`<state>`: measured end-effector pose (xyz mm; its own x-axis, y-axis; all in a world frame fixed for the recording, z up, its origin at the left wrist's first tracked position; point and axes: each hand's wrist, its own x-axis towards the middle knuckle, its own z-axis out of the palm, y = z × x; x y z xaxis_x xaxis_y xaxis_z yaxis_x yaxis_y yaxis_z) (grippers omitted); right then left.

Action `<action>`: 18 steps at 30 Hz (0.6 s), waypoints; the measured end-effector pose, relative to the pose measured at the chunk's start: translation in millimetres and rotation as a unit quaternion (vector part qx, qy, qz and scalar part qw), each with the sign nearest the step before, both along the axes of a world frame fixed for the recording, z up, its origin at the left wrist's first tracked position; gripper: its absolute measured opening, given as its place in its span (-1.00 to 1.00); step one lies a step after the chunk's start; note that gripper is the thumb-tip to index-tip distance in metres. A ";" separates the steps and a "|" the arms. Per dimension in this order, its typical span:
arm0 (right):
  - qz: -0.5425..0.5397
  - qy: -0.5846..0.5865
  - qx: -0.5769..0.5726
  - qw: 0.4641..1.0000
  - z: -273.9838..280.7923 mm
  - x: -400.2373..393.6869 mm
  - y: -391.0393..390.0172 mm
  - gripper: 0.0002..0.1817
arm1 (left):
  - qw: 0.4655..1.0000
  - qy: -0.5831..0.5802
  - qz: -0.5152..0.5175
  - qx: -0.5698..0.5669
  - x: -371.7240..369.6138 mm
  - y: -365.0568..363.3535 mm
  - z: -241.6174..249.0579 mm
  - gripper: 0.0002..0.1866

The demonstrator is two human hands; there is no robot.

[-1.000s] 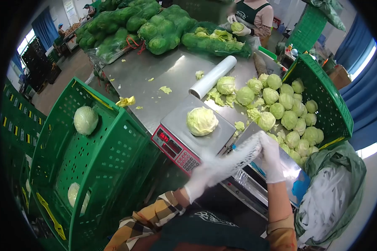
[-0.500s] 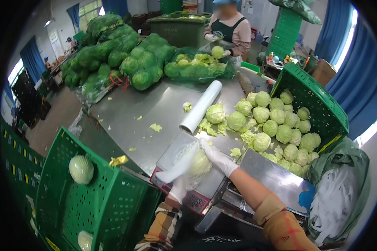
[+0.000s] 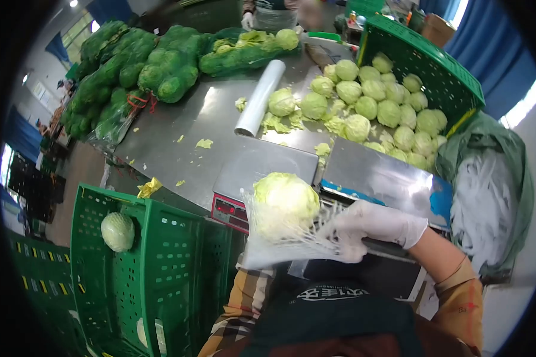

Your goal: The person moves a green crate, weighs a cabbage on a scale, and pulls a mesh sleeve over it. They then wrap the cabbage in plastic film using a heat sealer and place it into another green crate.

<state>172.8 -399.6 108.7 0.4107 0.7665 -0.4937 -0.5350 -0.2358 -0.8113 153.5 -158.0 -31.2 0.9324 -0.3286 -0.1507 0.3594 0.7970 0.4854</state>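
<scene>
Cabbage [image 3: 284,196], one pale green head, is at the near edge of the scale [image 3: 274,159], its lower part within white netting [image 3: 329,231]; whether it touches the plate cannot be determined. Right hand [image 3: 369,225]: gloved, fingers curled closed on gathered netting beside the head. Left hand: obscured by head and netting, sleeve [image 3: 247,297] visible below; finger opening and hold cannot be told. Film roll [image 3: 260,98] lies beyond the scale's far edge; loose cabbages [image 3: 389,113] are heaped towards the tabletop's [image 3: 167,143] right side.

Handling assessment: head judged dense, firm and fairly heavy for its bulk, with smooth leaves liable to slip against gloves. Outer leaves are judged tender, apt to bruise or tear under fingertip pressure. Sound hold: palm beneath the base, fingers spread broadly round the sides. Netting appears light, limp and stretchy; its gathered rim is the proper grip, as single strands may snag or snap.
</scene>
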 end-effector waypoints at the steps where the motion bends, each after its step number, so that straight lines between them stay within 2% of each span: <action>1: 0.046 -0.035 -0.033 0.998 3.3 -7.8 -5.6 -0.73 | 0.999 -0.002 -0.040 -0.013 -2.0 -5.9 8.9 -0.52; 2: 0.091 -0.072 -0.068 0.991 8.2 -14.6 -10.8 -0.73 | 0.997 -0.005 -0.076 -0.024 -5.2 -12.9 17.2 -0.52; 3: 0.081 -0.070 -0.068 0.992 16.1 -18.7 -13.6 -0.73 | 0.994 -0.005 -0.107 -0.037 -7.7 -22.4 24.1 -0.52; 4: 0.041 -0.161 -0.081 0.983 25.2 -21.3 -13.7 -0.72 | 0.990 -0.004 -0.131 -0.049 -11.5 -31.8 28.8 -0.52; 6: -0.129 -0.314 -0.004 0.941 27.6 -25.1 -16.6 -0.68 | 0.985 0.025 -0.159 -0.068 -20.5 -50.7 29.8 -0.52; 7: -0.225 -0.218 0.068 0.947 24.5 -25.1 -18.3 -0.71 | 0.969 0.131 -0.184 -0.097 -25.8 -54.6 23.5 -0.50; 8: -0.275 -0.169 0.104 0.941 15.5 -26.2 -25.4 -0.71 | 0.966 0.154 -0.184 -0.097 -33.5 -61.9 17.7 -0.50; 11: -0.413 -0.025 0.207 0.887 -29.5 -32.7 -53.1 -0.72 | 0.985 0.086 -0.150 0.009 -50.9 -69.3 12.0 -0.48; 12: -0.418 -0.030 0.208 0.884 -45.9 -39.7 -55.5 -0.72 | 0.987 0.057 -0.140 0.051 -52.0 -71.8 11.3 -0.48; 14: -0.470 0.059 0.167 0.865 -78.3 -61.1 -58.1 -0.69 | 0.981 0.000 -0.130 0.145 -53.6 -79.4 10.8 -0.46; 15: -0.476 0.057 0.168 0.861 -87.3 -61.9 -60.3 -0.69 | 0.971 -0.034 -0.130 0.197 -53.4 -85.3 10.4 -0.45; 16: -0.489 -0.006 0.113 0.865 -94.3 -60.9 -61.5 -0.69 | 0.957 -0.071 -0.128 0.249 -52.9 -92.6 9.5 -0.44; 17: -0.499 -0.068 0.056 0.862 -101.4 -60.6 -65.5 -0.69 | 0.934 -0.125 -0.129 0.309 -50.4 -99.5 6.7 -0.43; 18: -0.507 -0.070 0.059 0.857 -107.7 -61.5 -73.5 -0.69 | 0.896 -0.203 -0.129 0.373 -45.4 -108.4 3.5 -0.42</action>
<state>111.3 -473.2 1.0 0.9441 0.0215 -0.3289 -0.3118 0.3818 -0.8701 108.1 -266.3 -27.7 0.8678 -0.4900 -0.0829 0.1574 0.1127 0.9811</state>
